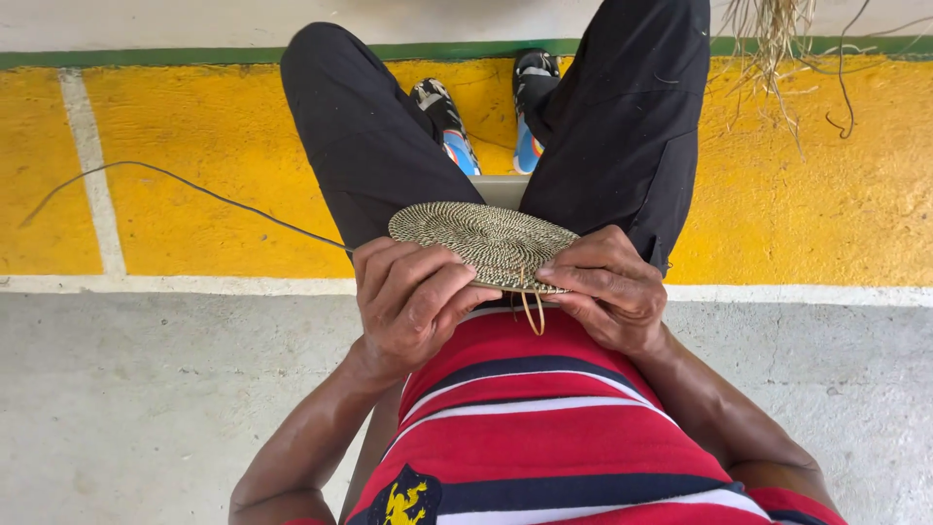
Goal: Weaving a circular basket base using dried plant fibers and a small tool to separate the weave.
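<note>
Woven disc (481,238), coiled and flat, sits over the lap, pinched at its near rim by left hand (413,301) and right hand (607,287), both gripping it. Thin strand (533,313) loops below the rim; long dark fibre (175,180) trails left over yellow floor (214,146).

Tan-and-dark spiral-woven disc (483,240), red shirt (544,437) with navy and white stripes, yellow painted floor band (224,146).

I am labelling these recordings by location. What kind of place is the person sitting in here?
Probably an outdoor or semi-open spot used for hand weaving: bare concrete floor, a yellow painted band with white lines, and loose dry fibres beside the coiled woven disc held in both hands.
</note>
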